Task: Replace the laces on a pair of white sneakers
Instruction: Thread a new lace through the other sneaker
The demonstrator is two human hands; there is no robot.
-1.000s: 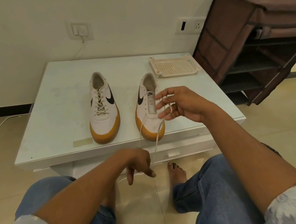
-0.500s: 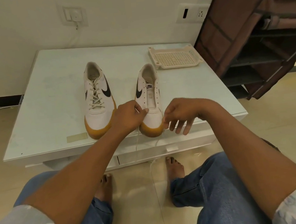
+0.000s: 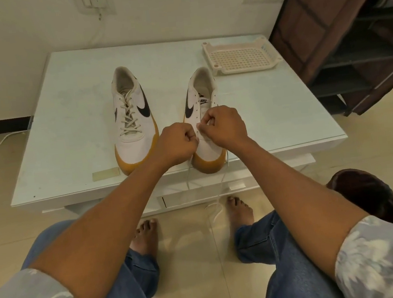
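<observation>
Change over the last second: right hand was up and spread with the lace draped on it and left hand was low, below the table edge. Both are now down on the unlaced sneaker, fists close together over its lower eyelets. Left is curled tight, thumb against forefinger. Right is curled with the fingertips pinching what looks like a lace end. My read: slack sorted, threading of the first rows is starting on this shoe. The laced sneaker sits just beside it on the white table, already crossed up to the top, so roughly half done. Lace hangs in two strands off the table edge and pools on the floor between the feet. Can't see: the eyelets under the hands, which hole the tip is at, or whether the left actually holds lace. Thin white lace on a white shoe is hard to trace.
</observation>
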